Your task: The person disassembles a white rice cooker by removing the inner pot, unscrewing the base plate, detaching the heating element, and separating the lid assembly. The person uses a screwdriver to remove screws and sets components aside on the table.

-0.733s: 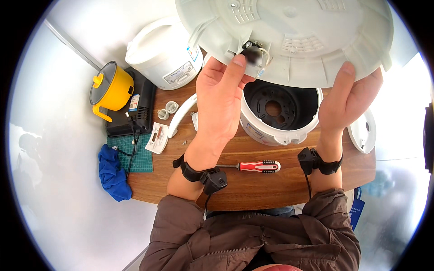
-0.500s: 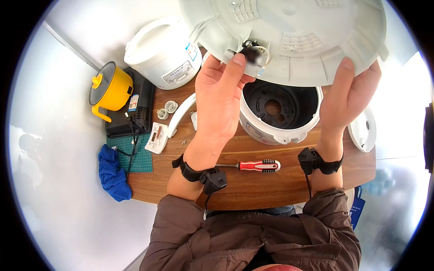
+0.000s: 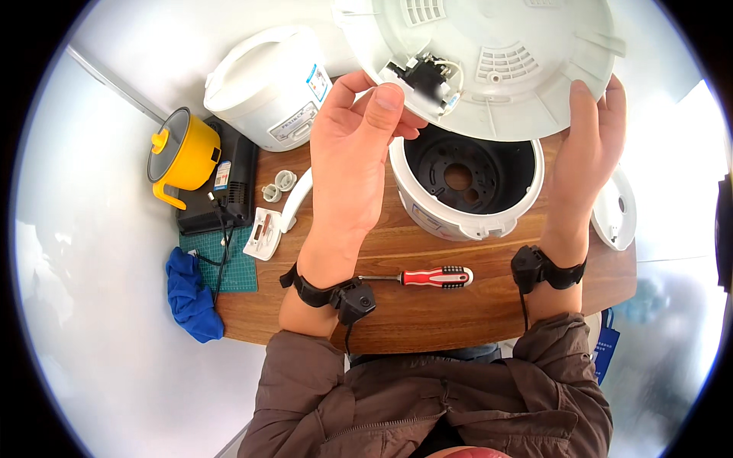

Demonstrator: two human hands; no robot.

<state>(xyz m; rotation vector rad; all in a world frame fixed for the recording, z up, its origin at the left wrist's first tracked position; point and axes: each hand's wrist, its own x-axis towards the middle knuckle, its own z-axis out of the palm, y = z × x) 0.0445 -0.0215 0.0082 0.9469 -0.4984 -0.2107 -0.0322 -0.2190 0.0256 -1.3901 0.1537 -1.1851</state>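
Note:
Both hands hold up a round white plastic cover with vent slots and ribs, its inner side facing me. My left hand grips its left rim, thumb in front and fingers behind. Close to that thumb, a small black electrical part with a white wire is fixed at the rim. On the right rim, my right hand has its thumb on the near side; some fingers are hidden. Below the cover stands an open white rice cooker body with a dark, holed interior. A red-and-white screwdriver lies nearer to me.
At the back left stand a white rice cooker and a yellow pot on a black box. A white handle, small panel, green mat and blue cloth lie left. An oval white piece lies right.
The cover has moved slightly up and away and tilted. My left hand has shifted left, its thumb now off the black part, which shows more fully. My right hand has moved a little.

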